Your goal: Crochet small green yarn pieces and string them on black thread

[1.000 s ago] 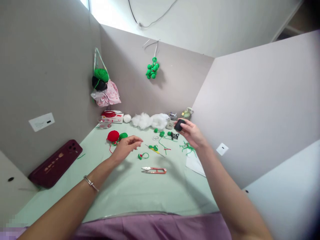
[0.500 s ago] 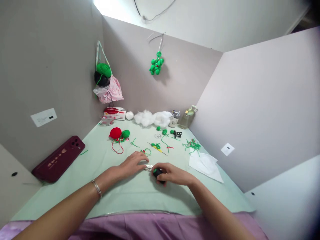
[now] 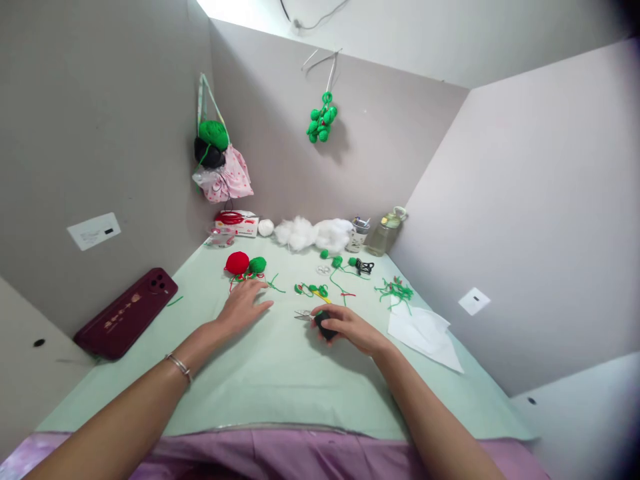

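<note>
My right hand (image 3: 345, 325) is closed around small black-handled scissors (image 3: 303, 315), their silver blades pointing left just above or on the cloth. A bit of green shows at the black handle, and the fingers cover most of it. My left hand (image 3: 242, 304) is stretched out flat over the cloth with fingers apart, nothing visible in it. Just beyond its fingertips lie a red yarn ball (image 3: 237, 263), a green yarn ball (image 3: 257, 265) and loose red and green strands. Past my right hand lie green crocheted pieces (image 3: 319, 291) and a yellow-handled tool (image 3: 324, 299), partly hidden.
A dark red phone (image 3: 127, 313) leans at the left panel. Along the back stand white stuffing (image 3: 314, 235), a cup of tools (image 3: 358, 236) and a bottle (image 3: 386, 233). Yarn scraps (image 3: 395, 291) and white paper (image 3: 425, 333) lie right. Green crocheted balls (image 3: 322, 124) hang above.
My left hand has moved left and away from me, off from beside the scissors toward the yarn balls. My right hand has shifted slightly farther forward, still holding the scissors. The view has tilted slightly.
</note>
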